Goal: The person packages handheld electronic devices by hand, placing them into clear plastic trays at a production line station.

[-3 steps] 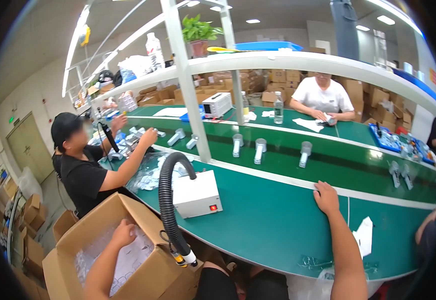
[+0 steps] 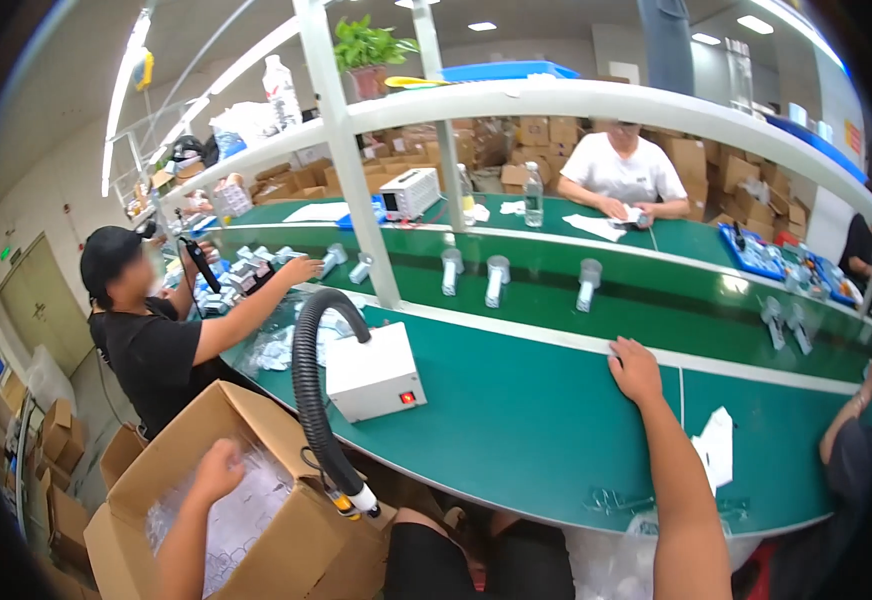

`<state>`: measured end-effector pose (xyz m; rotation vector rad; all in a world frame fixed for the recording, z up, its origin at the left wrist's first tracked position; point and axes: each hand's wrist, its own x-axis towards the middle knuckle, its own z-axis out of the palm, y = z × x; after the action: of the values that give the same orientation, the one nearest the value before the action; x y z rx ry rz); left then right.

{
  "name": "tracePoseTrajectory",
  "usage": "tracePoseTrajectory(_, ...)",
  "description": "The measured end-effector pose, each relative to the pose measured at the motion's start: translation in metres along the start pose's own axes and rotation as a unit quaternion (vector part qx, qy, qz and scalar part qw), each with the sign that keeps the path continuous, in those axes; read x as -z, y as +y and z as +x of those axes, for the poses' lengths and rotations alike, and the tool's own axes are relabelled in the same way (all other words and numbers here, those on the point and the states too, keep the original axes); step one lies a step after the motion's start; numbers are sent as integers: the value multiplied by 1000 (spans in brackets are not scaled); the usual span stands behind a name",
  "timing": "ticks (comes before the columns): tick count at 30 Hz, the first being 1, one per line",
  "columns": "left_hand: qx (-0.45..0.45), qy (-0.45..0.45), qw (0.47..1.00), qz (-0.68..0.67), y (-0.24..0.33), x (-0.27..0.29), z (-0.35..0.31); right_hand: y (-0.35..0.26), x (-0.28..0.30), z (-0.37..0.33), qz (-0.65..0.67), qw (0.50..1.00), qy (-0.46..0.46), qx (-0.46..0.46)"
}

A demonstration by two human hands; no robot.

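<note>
My left hand [image 2: 218, 472] hangs over the open cardboard box [image 2: 301, 545] at lower left, its fingers curled in. Whether anything is between them is hidden. White sheets and clear plastic film [image 2: 241, 525] with a dark line pattern lie in the box below it. My right hand [image 2: 637, 370] rests palm down on the green table [image 2: 516, 430], fingers stretched out and touching the pale strip beside the conveyor [image 2: 646, 312]. It holds nothing. White paper pieces [image 2: 716, 447] lie on the table beside my right forearm.
A white machine [image 2: 376, 375] with a black corrugated hose [image 2: 308, 385] stands between the box and the table. Grey handled parts with clear cups, such as this cup piece [image 2: 589, 285], sit along the conveyor. A co-worker in black [image 2: 156, 330] reaches in from the left; another [image 2: 624, 175] sits opposite.
The whole view has shifted slightly, so the scene sits farther left. My left hand has moved a little left over the box; my right hand stays on the table. The co-worker's arm reaches farther out.
</note>
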<state>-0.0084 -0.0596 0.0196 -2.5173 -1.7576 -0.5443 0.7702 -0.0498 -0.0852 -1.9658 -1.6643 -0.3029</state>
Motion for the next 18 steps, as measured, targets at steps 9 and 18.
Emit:
tracePoseTrajectory(9, 65, -35, 997, -35, 97, 25, -42, 16, 7, 41, -7, 999, 53, 6)
tracePoseTrajectory(18, 110, -234, 965, -52, 99, 15, -23, 15, 21, 31, -31, 999, 20, -30)
